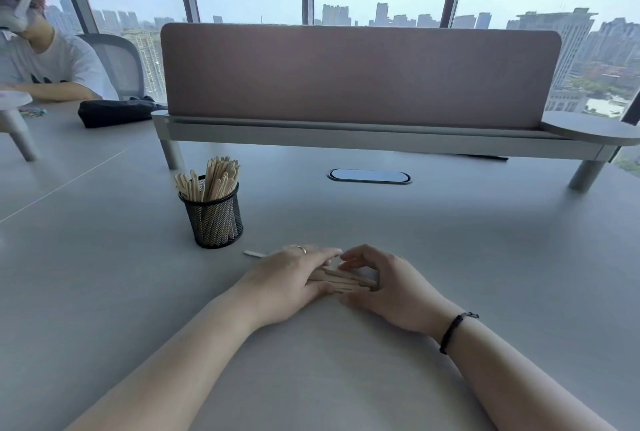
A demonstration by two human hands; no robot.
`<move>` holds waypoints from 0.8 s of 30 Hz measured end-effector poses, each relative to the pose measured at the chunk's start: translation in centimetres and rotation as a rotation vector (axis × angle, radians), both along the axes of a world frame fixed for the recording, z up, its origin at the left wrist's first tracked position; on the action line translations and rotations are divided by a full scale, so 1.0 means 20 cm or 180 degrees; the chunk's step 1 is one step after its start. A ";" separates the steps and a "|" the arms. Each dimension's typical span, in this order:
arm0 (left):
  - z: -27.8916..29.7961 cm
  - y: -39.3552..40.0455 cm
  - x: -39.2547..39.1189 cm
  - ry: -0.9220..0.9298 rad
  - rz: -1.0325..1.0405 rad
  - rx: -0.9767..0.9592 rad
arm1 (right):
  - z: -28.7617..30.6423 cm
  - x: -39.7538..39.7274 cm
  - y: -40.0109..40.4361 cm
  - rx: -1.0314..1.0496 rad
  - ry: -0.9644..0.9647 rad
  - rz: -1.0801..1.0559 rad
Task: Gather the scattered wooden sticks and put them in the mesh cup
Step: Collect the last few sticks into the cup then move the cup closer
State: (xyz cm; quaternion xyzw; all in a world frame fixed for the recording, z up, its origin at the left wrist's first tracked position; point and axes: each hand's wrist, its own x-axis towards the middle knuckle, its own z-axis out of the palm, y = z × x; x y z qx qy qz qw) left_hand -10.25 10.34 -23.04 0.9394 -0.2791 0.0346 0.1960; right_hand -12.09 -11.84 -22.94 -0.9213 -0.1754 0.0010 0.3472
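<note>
A black mesh cup (214, 219) stands upright on the grey table, with several wooden sticks (214, 178) poking out of its top. In front of it, a small bundle of wooden sticks (343, 280) lies between my two hands. My left hand (294, 281) grips the bundle's left end, fingers over it and thumb under it. My right hand (384, 281) curls around the bundle's right end. One loose stick (254, 253) lies on the table just left of my left hand, near the cup's base.
A pink divider screen (360, 74) on a raised shelf spans the back of the table (450, 240), with an oval cable port (369, 176) below it. A black pouch (117, 112) and another person sit at the far left.
</note>
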 end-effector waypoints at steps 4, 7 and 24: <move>-0.02 -0.05 -0.02 -0.0080 0.0044 0.0266 | -0.01 0.01 0.02 0.0019 -0.0287 -0.0195; -0.03 -0.07 -0.03 -0.0345 0.0005 0.0383 | -0.02 0.02 0.04 -0.0243 -0.0411 -0.0239; -0.03 -0.07 -0.06 -0.0192 0.0137 0.0010 | -0.03 0.03 0.06 -0.0722 -0.0572 -0.0049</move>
